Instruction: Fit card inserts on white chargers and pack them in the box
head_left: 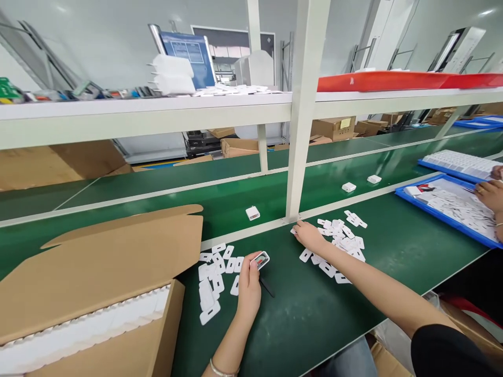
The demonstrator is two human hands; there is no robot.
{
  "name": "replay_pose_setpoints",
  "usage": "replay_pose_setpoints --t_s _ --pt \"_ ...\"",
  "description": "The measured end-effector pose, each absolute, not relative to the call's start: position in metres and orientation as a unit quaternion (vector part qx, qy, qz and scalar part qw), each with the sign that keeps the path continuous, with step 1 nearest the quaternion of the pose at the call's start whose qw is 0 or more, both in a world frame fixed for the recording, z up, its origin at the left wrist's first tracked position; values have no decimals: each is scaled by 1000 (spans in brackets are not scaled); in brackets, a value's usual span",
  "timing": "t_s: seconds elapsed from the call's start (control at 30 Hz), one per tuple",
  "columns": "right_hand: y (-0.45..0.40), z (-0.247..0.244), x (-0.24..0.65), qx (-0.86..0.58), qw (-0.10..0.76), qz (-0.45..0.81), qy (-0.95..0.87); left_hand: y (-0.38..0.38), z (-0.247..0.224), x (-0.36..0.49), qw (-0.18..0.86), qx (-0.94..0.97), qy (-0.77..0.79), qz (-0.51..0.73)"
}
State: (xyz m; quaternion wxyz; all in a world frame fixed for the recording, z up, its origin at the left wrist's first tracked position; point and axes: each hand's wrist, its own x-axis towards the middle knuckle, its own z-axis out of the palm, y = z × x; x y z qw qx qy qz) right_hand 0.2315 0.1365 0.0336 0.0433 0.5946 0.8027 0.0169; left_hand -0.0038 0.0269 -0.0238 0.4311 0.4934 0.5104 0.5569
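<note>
My left hand point(250, 288) is closed around a small white plastic housing point(261, 259), its open side showing a circuit board with red parts. Just below it a thin black tool point(267, 287) lies on the green work surface. Stretched out to the right, my right hand point(310, 236) has its fingertips pinched on a small white piece point(293, 230) near the foot of the post; most of that piece is hidden. White slotted cover plates point(212, 280) lie scattered left of my left hand. Another pile of such plates point(346, 243) spreads beyond my right forearm.
An opened cardboard box point(118, 251) with white packing stands at left. White units point(252, 212) sit on the green conveyor point(220, 220). A cream post point(298, 157) rises to a shelf. At right, a co-worker's hand point(491, 195) is over a blue tray point(408, 196) of white parts.
</note>
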Motion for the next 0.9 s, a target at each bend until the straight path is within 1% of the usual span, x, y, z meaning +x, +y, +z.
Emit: replay_pose_setpoints --t_s 0.2,0.43,0.6,0.67,0.9 --pt "134 28 213 536 19 -17 844 31 -21 -3 454 480 472 583" --pt "129 27 223 569 -53 -43 819 28 -12 -2 439 507 463 580" --pt "117 34 246 490 -62 -129 860 27 -9 -2 444 495 462 587" --pt "116 33 251 456 -85 -149 873 26 -9 -1 447 486 465 589" --pt "115 29 234 431 -166 -130 877 25 -11 -4 436 495 502 560"
